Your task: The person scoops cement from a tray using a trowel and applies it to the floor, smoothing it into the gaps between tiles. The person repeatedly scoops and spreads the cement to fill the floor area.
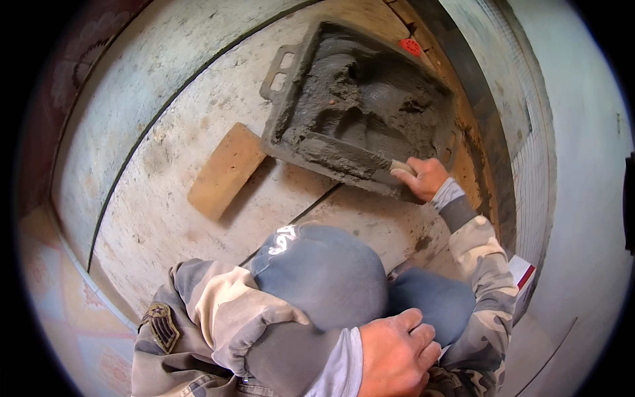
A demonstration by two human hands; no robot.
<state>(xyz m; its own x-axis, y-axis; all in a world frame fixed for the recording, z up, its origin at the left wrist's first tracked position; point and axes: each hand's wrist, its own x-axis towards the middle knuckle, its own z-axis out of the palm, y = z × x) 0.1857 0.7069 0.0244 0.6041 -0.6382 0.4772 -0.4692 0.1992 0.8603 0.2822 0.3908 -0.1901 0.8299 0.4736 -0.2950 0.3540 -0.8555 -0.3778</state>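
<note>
While the person crouches over the pale, cement-dusted tile floor (165,218), the far left of the view shows only a curved dark joint line running across the tiles. Next comes a flat tan wooden float block (226,171), lying on the floor by itself, its upper end just beside the near corner of the mortar pan and touched by neither hand. Right of it sits the shallow grey rectangular pan (283,69) with a slotted handle at its left end, holding a heap of wet grey mortar (360,99).

Across the pan's near rim lies the steel trowel with a pale wooden handle (344,157), its blade coated in mortar. The right hand (423,177) is wrapped around that handle, fingers curled tight, at the pan's lower right corner. Lower down, the left hand (395,351) rests on the blue-trousered knee (324,271), fingers loosely bent and holding nothing.

As a judgement, the loaded trowel will feel front-heavy: the blade is stiff, but wet mortar is dense, soft and apt to slide off if the blade tilts. The handle, possibly gritty or slick with slurry, is the sensible place to hold, gripped fully as it is here, with the blade kept near level.

At the far right, a small red spacer (411,46) lies beyond the pan near the grey wall (582,165).
</note>
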